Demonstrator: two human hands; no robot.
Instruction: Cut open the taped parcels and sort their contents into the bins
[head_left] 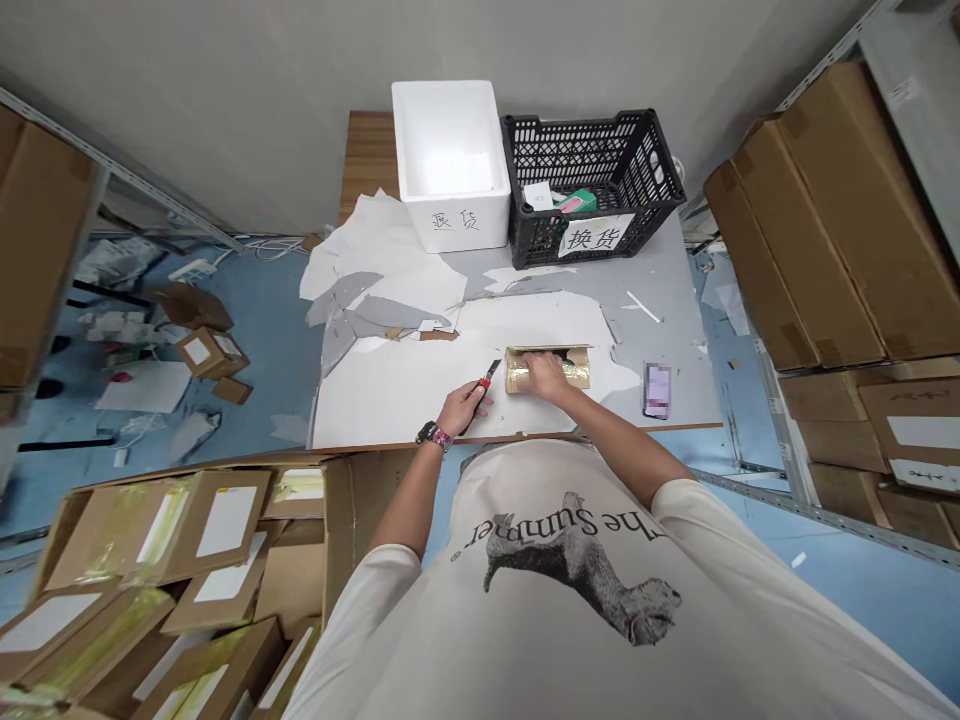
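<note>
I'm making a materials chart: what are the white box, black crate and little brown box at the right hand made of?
White box: matte, probably foam, judging by thick walls. Black crate: likely smooth plastic, given its moulded lattice. Little brown box: seemingly dull cardboard, with brown panels and glossy tape.

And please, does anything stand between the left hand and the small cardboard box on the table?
Only the utility knife, which the left hand itself holds, with its blade towards the small cardboard box. Nothing else visible stands in that gap. The right hand touches the box.
</note>
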